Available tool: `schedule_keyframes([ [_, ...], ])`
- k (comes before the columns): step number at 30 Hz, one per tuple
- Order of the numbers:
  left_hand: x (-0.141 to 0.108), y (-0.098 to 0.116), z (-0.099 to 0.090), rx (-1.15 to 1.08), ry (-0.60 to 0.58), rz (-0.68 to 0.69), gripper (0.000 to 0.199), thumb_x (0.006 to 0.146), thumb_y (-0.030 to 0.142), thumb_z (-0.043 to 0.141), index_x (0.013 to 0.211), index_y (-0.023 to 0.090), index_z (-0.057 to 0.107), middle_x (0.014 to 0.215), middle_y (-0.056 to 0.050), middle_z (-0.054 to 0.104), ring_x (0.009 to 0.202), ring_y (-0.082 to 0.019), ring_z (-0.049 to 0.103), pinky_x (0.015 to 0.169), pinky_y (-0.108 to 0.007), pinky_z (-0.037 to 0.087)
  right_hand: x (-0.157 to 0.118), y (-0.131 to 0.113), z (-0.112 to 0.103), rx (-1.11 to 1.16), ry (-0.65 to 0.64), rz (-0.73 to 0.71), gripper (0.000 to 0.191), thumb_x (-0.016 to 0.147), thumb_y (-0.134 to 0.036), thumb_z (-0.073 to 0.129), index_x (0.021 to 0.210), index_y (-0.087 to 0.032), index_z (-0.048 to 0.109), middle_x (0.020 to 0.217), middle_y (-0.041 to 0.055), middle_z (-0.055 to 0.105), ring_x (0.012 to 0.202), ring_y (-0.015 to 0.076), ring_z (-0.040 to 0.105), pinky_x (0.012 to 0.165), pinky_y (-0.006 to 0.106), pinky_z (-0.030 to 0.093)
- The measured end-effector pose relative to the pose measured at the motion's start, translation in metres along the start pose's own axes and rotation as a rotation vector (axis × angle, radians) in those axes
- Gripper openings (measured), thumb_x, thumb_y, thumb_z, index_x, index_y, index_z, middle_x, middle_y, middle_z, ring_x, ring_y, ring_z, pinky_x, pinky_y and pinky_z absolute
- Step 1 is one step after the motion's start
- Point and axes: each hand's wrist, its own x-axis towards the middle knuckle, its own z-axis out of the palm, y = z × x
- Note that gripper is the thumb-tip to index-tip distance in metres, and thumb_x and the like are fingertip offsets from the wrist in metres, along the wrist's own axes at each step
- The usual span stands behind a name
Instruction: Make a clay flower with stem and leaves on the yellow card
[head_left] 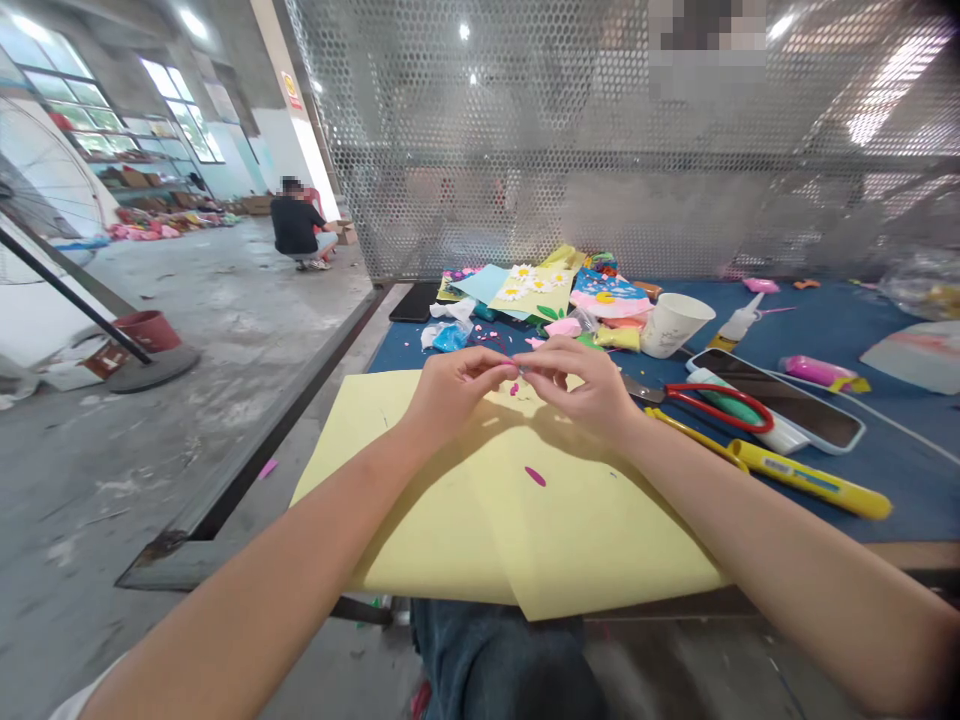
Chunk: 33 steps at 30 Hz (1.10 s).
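Above the far part of a yellow paper sheet [435, 520], my left hand [459, 388] and my right hand [576, 382] meet fingertip to fingertip. Both are closed in a pinch, thumbs against forefingers. Whatever sits between the fingertips is tiny and mostly hidden, so its kind does not show. Small pink bits [514, 389] appear just below the fingers. Nearer to me, a flat magenta oval piece [535, 476] lies on the sheet. Beyond my hands is a pale yellow card with white daisies [534, 285], among other crafted papers.
Red-handled scissors [720, 390], a phone [780, 400] and a yellow pen-like tool [810, 480] lie right of my right forearm. Behind them stand a paper cup [675, 325] and a small glue bottle [735, 322]. A perforated metal panel [487, 150] closes the back. A person [296, 225] crouches far left.
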Motion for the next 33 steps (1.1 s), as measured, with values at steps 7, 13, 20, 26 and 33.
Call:
schedule_keyframes([
  [7, 0.0, -0.003, 0.0, -0.171, -0.092, -0.064, 0.015, 0.077, 0.033, 0.071, 0.074, 0.019, 0.076, 0.066, 0.001, 0.072, 0.059, -0.012, 0.065, 0.061, -0.021, 0.052, -0.002, 0.0, 0.002, -0.089, -0.003, -0.176, 0.018, 0.084, -0.021, 0.066, 0.1, -0.023, 0.075, 0.086, 0.0042, 0.062, 0.065, 0.0101, 0.054, 0.05, 0.023, 0.045],
  [13, 0.0, 0.003, 0.002, -0.303, -0.139, -0.131, 0.017, 0.07, 0.034, 0.075, 0.076, 0.018, 0.078, 0.076, -0.001, 0.075, 0.06, -0.012, 0.067, 0.062, -0.023, 0.058, -0.002, -0.003, 0.002, -0.067, 0.03, -0.111, 0.011, 0.083, -0.02, 0.067, 0.089, -0.022, 0.076, 0.083, 0.0035, 0.061, 0.066, 0.0105, 0.054, 0.051, 0.023, 0.045],
  [20, 0.0, 0.009, 0.002, -0.322, -0.132, -0.168, 0.014, 0.072, 0.032, 0.074, 0.072, 0.018, 0.078, 0.074, -0.001, 0.075, 0.058, -0.011, 0.066, 0.061, -0.022, 0.059, -0.001, 0.0, 0.0, -0.086, 0.022, -0.19, 0.014, 0.083, -0.02, 0.067, 0.093, -0.022, 0.076, 0.083, 0.0028, 0.06, 0.061, 0.0086, 0.051, 0.051, 0.024, 0.045],
  [26, 0.001, 0.01, 0.001, -0.344, -0.127, -0.177, 0.014, 0.072, 0.032, 0.075, 0.07, 0.019, 0.078, 0.075, -0.001, 0.075, 0.058, -0.01, 0.066, 0.062, -0.021, 0.059, 0.0, 0.0, -0.002, -0.115, 0.029, -0.206, 0.013, 0.085, -0.026, 0.064, 0.09, -0.023, 0.076, 0.081, 0.0032, 0.061, 0.062, 0.0101, 0.052, 0.051, 0.025, 0.045],
  [33, 0.0, 0.011, 0.0, -0.312, -0.124, -0.182, 0.013, 0.073, 0.031, 0.074, 0.071, 0.018, 0.077, 0.075, -0.001, 0.076, 0.055, -0.01, 0.065, 0.062, -0.022, 0.058, 0.001, -0.004, -0.003, -0.172, 0.008, -0.14, 0.015, 0.084, -0.027, 0.066, 0.096, -0.021, 0.073, 0.085, 0.0039, 0.063, 0.064, 0.0108, 0.055, 0.054, 0.025, 0.047],
])
